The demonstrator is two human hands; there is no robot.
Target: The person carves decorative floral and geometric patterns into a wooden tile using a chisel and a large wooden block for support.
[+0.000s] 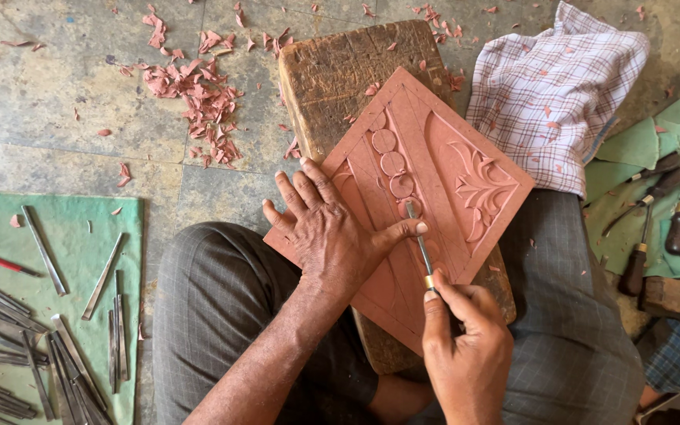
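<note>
The red slab (426,181) lies tilted on a wooden block (332,79) across the person's lap, a row of circles half carved. The right hand (466,346) grips a chisel (419,244) at the lowest circle; the left hand (332,236) lies flat on the slab, its thumb steadying the blade. Cutting that circle likely needs small, controlled pushes.

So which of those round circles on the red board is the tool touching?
The lowest circle in the column of carved rounds. The chisel tip sits at its lower edge, beside the left hand thumb. The other circles lie above, untouched. The right hand holds the chisel.
</note>
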